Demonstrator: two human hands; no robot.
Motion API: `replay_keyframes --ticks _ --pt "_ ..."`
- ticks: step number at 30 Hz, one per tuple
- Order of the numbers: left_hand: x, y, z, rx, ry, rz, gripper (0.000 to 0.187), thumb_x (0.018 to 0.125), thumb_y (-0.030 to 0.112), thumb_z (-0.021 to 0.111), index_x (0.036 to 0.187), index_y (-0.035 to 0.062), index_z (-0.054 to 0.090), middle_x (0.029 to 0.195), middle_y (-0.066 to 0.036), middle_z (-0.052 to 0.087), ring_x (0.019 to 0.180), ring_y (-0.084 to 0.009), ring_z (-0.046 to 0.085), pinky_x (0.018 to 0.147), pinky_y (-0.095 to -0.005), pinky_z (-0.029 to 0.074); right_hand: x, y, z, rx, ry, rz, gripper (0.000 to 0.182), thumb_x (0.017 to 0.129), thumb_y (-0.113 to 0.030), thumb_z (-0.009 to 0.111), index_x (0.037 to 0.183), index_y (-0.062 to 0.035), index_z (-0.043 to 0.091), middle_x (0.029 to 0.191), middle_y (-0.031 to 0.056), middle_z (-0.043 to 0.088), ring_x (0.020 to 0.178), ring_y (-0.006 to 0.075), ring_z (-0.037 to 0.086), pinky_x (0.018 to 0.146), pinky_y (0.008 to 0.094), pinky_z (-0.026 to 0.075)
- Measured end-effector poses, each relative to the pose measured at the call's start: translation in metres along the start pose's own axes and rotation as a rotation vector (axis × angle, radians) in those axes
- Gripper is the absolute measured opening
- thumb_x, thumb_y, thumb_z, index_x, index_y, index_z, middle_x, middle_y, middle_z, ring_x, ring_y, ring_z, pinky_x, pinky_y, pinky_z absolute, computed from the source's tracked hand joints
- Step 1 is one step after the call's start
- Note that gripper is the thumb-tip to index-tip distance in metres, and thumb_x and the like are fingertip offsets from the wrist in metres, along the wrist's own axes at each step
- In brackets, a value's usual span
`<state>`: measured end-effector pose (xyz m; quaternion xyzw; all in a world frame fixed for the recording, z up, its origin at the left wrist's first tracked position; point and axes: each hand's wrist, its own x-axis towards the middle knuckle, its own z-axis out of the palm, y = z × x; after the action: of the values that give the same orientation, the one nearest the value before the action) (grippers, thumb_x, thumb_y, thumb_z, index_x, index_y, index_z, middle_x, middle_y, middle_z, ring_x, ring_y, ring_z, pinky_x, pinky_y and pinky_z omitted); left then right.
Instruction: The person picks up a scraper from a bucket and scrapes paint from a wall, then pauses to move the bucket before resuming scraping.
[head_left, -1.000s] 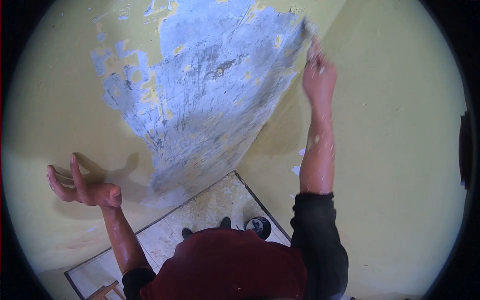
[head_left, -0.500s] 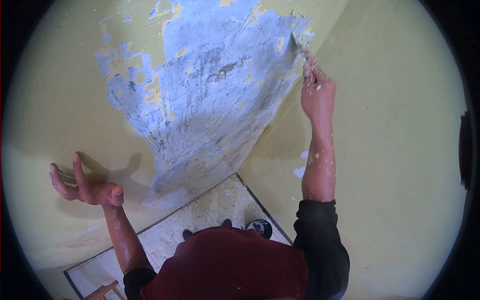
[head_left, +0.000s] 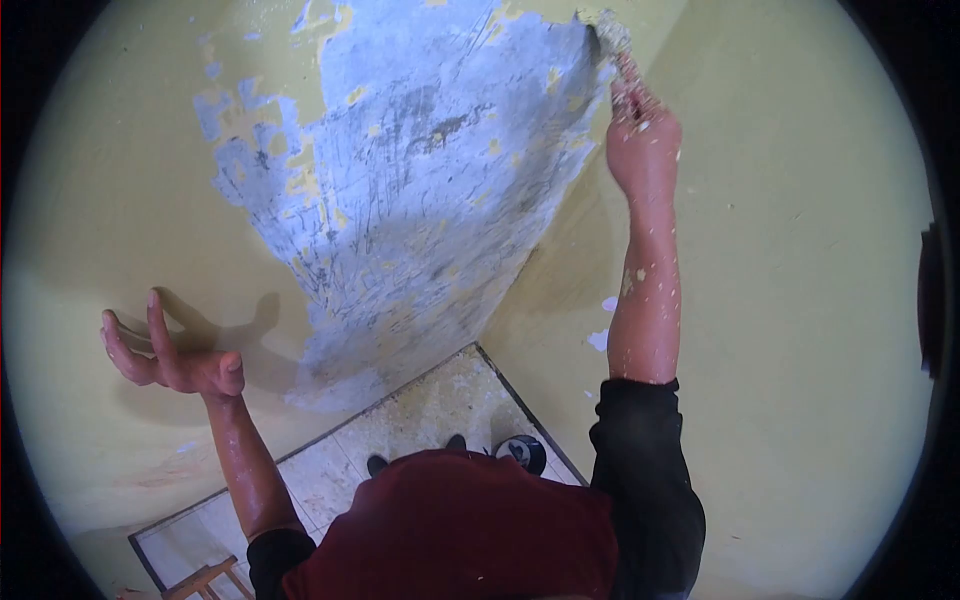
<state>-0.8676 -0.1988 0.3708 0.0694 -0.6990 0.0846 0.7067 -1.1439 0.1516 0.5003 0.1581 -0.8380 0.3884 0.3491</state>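
My right hand [head_left: 643,135] is wrapped round a scraper [head_left: 608,38], whose blade lies against the wall at the upper right edge of a bare grey patch [head_left: 430,170]. Crumbs of paint cover the tool, the fingers and the forearm, and the handle is mostly hidden in the grip. Yellowish paint [head_left: 150,200] surrounds the patch, with ragged islands of it left inside. Over at the lower left, my left hand [head_left: 175,368] is open with fingers spread, holding nothing. It is close to the painted wall and casts a shadow there; whether it touches cannot be told.
The adjoining painted wall [head_left: 790,300] meets the patched one in a corner at the right. Below, flakes dot the tiled floor [head_left: 390,420]. A round black-and-white object [head_left: 521,455] stands near my feet. A wooden frame [head_left: 205,580] sits at the lower left.
My right hand and the scraper have moved upward along the patch's right edge, near the corner. My left hand has barely shifted and stays spread.
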Motion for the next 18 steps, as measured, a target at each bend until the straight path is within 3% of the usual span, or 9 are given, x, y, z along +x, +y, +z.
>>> replay_keyframes --ticks 1,3,5,7,10,13,14,18 --pt "0.001 0.001 0.0 0.0 0.01 0.004 0.095 0.089 0.082 0.034 0.126 0.0022 0.067 0.151 -0.024 0.034 0.143 -0.0382 0.031 0.114 -0.0596 0.027 -0.012 0.01 0.006 0.004 0.009 -0.003 0.033 0.101 -0.021 0.06 0.133 -0.0152 0.066 0.1 0.0269 0.07 0.084 0.0355 0.072 0.08 0.0351 0.054" --pt "0.0 0.0 -0.003 0.023 -0.017 0.003 0.095 0.09 0.082 0.035 0.126 -0.0003 0.067 0.151 -0.021 0.033 0.142 -0.037 0.034 0.113 -0.0569 0.032 -0.037 0.013 0.013 -0.079 0.009 -0.185 0.033 0.1 -0.02 0.061 0.131 -0.0167 0.067 0.088 0.0276 0.068 0.064 0.0357 0.058 0.07 0.036 0.052" --pt "0.003 0.001 -0.003 0.026 -0.003 0.01 0.095 0.09 0.082 0.035 0.126 0.0002 0.067 0.151 -0.021 0.034 0.142 -0.0369 0.034 0.113 -0.0566 0.031 -0.035 -0.005 0.011 -0.015 0.003 -0.227 0.034 0.099 -0.018 0.061 0.132 -0.0167 0.067 0.084 0.0286 0.065 0.065 0.0392 0.058 0.069 0.0374 0.051" --pt "0.005 0.002 -0.001 0.013 0.004 0.015 0.095 0.089 0.083 0.036 0.126 0.0007 0.067 0.15 -0.021 0.034 0.142 -0.0367 0.034 0.113 -0.0563 0.031 -0.015 -0.027 -0.001 0.003 -0.039 -0.14 0.036 0.098 -0.019 0.061 0.134 -0.0188 0.065 0.091 0.0284 0.066 0.083 0.0466 0.065 0.074 0.0414 0.053" --pt "0.002 0.002 -0.009 0.048 -0.006 0.0 0.095 0.089 0.083 0.035 0.126 0.0028 0.068 0.15 -0.022 0.037 0.141 -0.0362 0.035 0.113 -0.0556 0.031 -0.028 -0.021 -0.004 -0.12 -0.045 -0.18 0.036 0.098 -0.02 0.061 0.134 -0.0184 0.065 0.089 0.0274 0.066 0.081 0.0487 0.061 0.072 0.0423 0.052" --pt "0.002 0.003 -0.007 0.053 -0.006 -0.003 0.095 0.088 0.084 0.033 0.126 0.0054 0.069 0.15 -0.022 0.038 0.141 -0.0354 0.035 0.114 -0.0546 0.03 -0.047 -0.03 0.005 -0.049 -0.016 -0.247 0.035 0.099 -0.021 0.061 0.133 -0.0175 0.065 0.086 0.0278 0.066 0.074 0.0485 0.058 0.067 0.0423 0.05" --pt "0.001 0.003 -0.007 0.031 0.004 -0.013 0.095 0.088 0.085 0.033 0.126 0.006 0.07 0.15 -0.022 0.039 0.141 -0.0353 0.035 0.114 -0.0544 0.028 -0.036 -0.037 0.006 -0.169 -0.037 -0.231 0.048 0.092 -0.007 0.06 0.137 -0.0207 0.062 0.096 0.0226 0.07 0.086 0.0423 0.067 0.081 0.0454 0.055" --pt "0.0 0.004 -0.007 0.038 -0.005 -0.056 0.095 0.088 0.085 0.031 0.126 0.0067 0.07 0.15 -0.023 0.039 0.141 -0.0358 0.035 0.115 -0.0534 0.025 -0.044 -0.042 0.006 0.017 -0.067 -0.128 0.037 0.098 -0.017 0.062 0.135 -0.019 0.064 0.093 0.0269 0.068 0.079 0.0461 0.064 0.073 0.0401 0.053"
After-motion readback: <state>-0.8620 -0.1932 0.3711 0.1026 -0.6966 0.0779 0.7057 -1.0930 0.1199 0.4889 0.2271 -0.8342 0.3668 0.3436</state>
